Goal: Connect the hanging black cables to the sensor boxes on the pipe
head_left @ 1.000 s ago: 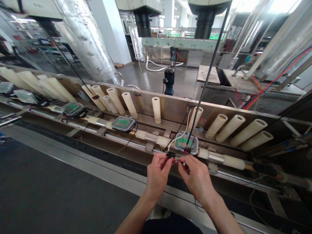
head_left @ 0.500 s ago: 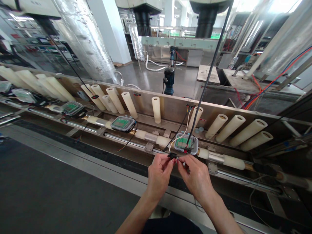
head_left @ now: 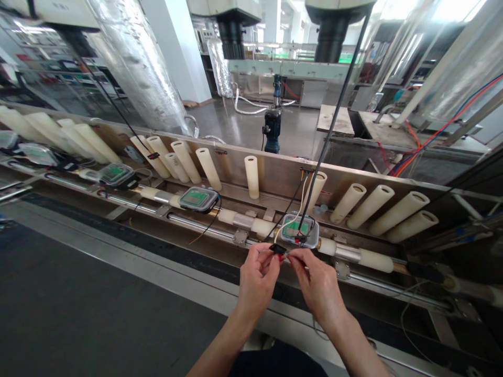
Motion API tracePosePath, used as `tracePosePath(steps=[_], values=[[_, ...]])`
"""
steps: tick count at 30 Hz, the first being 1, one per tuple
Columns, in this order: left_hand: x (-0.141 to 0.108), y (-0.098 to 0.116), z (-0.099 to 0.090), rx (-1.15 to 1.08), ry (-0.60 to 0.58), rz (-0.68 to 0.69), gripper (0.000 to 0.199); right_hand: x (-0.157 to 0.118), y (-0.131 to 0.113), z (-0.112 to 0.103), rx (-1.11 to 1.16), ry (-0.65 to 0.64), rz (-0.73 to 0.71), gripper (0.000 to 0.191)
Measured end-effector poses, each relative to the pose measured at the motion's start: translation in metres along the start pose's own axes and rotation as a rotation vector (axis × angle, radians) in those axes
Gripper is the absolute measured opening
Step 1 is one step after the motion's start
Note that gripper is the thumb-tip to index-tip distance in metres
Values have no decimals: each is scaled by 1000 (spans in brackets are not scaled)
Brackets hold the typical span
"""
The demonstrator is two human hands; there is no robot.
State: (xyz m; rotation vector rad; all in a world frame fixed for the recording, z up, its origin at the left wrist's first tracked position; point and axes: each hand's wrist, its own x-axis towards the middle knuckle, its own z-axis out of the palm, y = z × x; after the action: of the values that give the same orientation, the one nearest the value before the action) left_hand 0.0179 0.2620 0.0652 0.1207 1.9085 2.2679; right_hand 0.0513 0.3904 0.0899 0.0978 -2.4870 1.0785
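My left hand [head_left: 257,275] pinches a small black wire connector [head_left: 278,249] with a bit of red at its lower edge. A white cable [head_left: 288,222] runs down to that connector from the back wall. Close beside it, my right hand [head_left: 317,283] is closed, thumb and fingertips together on what looks like a thin wire, mostly hidden by the fingers. Just beyond my hands, a meter with a clear cover and a green circuit board [head_left: 294,229] sits in the pipe line. A black cable [head_left: 334,123] drops from above to a small clip at this meter.
More meters, one with a green display board [head_left: 197,198], sit along the same pipe line. Cream plastic tubes [head_left: 252,177] lean against the metal back wall [head_left: 275,170]. A steel rail [head_left: 204,228] runs in front. Black-nosed overhead units [head_left: 231,39] hang above.
My right hand has drawn slightly away from the connector, widening the small gap between the fingertips. The connector in my left hand has tilted and risen a little.
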Motion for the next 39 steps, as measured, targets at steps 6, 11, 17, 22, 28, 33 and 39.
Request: tracePosePath(steps=[6, 11, 17, 22, 28, 33, 39], values=[[-5, 4, 1, 138, 7, 31, 16, -3, 0, 0, 1, -23, 65, 7], [-8, 8, 4, 284, 20, 94, 12, -6, 1, 0, -9, 7, 98, 10], [-10, 12, 10, 462, 33, 187, 11, -8, 3, -1, -13, 26, 97, 14], [-11, 6, 13, 587, 35, 288, 10, -9, 5, -2, -17, 21, 143, 13], [-11, -2, 15, 696, 45, 366, 11, -10, 8, -4, -21, 21, 122, 12], [-13, -5, 17, 804, 57, 434, 12, -12, 10, -4, -48, 61, 83, 12], [-13, -8, 18, 884, 65, 498, 14, -12, 12, -5, -93, 56, 41, 14]])
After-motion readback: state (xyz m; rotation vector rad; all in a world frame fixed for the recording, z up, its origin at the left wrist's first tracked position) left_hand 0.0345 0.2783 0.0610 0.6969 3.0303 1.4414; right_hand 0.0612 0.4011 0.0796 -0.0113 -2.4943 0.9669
